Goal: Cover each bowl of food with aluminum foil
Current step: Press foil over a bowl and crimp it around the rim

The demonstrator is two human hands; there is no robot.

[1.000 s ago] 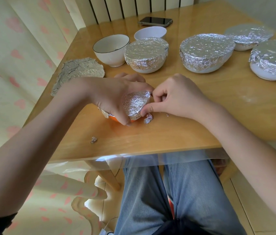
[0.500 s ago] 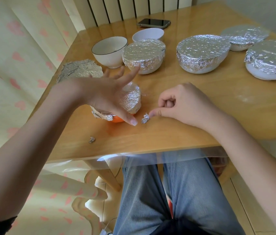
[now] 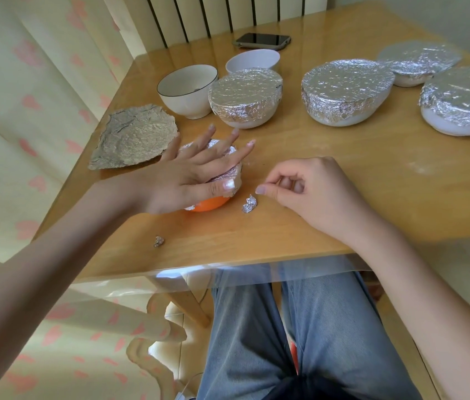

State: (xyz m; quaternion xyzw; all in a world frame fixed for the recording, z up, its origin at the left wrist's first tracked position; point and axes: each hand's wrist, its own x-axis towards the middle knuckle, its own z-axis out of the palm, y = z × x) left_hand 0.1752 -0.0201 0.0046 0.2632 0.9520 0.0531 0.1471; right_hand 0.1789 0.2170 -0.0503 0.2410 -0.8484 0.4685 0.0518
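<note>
A small orange bowl (image 3: 209,204) stands near the table's front edge, its top wrapped in crinkled foil (image 3: 229,174). My left hand (image 3: 196,171) lies flat on that foil with fingers spread and straight. My right hand (image 3: 305,192) rests on the table just right of the bowl, fingers curled and holding nothing. A small foil scrap (image 3: 249,204) lies beside its fingertips. Further back stand several foil-covered white bowls (image 3: 245,96), (image 3: 346,92), (image 3: 464,99), (image 3: 419,60) and two uncovered white bowls (image 3: 187,89), (image 3: 252,60).
A loose crumpled foil sheet (image 3: 135,137) lies at the table's left edge. A dark phone (image 3: 262,41) sits at the back. Another tiny foil ball (image 3: 158,241) lies near the front edge of the wooden table (image 3: 343,180). My legs in jeans are below.
My left hand went from gripping the small bowl's foil to lying flat on top with spread fingers. My right hand let go of the foil edge and drew back to the right.
</note>
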